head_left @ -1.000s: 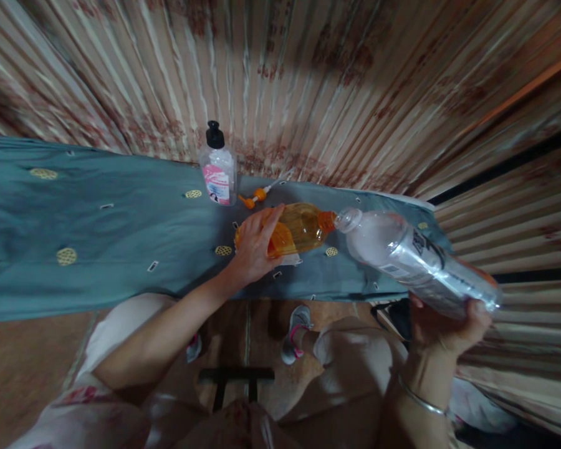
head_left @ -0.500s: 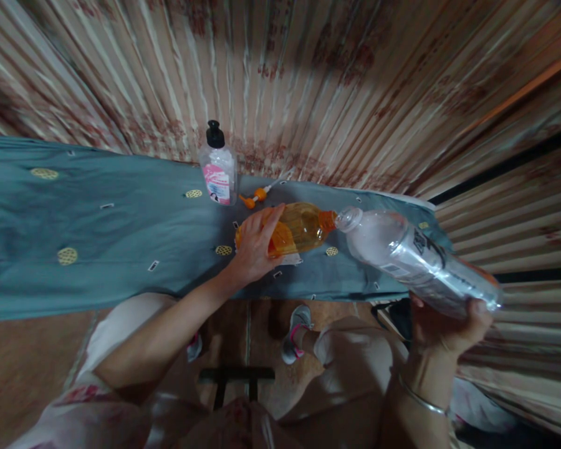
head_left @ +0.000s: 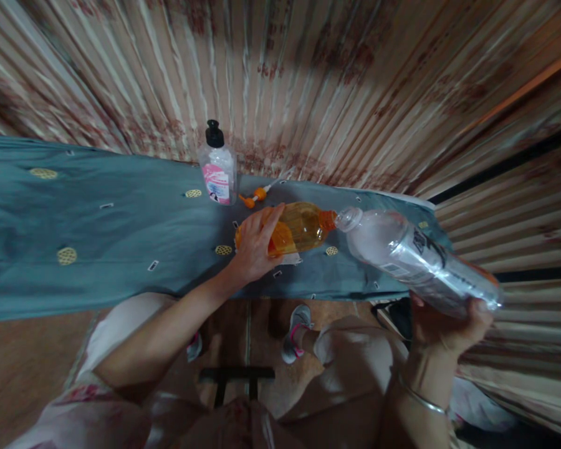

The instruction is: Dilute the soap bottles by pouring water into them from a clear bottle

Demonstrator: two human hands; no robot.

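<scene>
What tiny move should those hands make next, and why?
I'd probably have the right hand steady the clear bottle, mouth to mouth with the orange bottle: their necks touch or nearly do, and that hand holds only near the base, so a small wobble could part them.

Capped bottle (head_left: 219, 178) left of pump head (head_left: 259, 194), on cloth (head_left: 121, 234); held bottles (head_left: 306, 227) nearer.
</scene>
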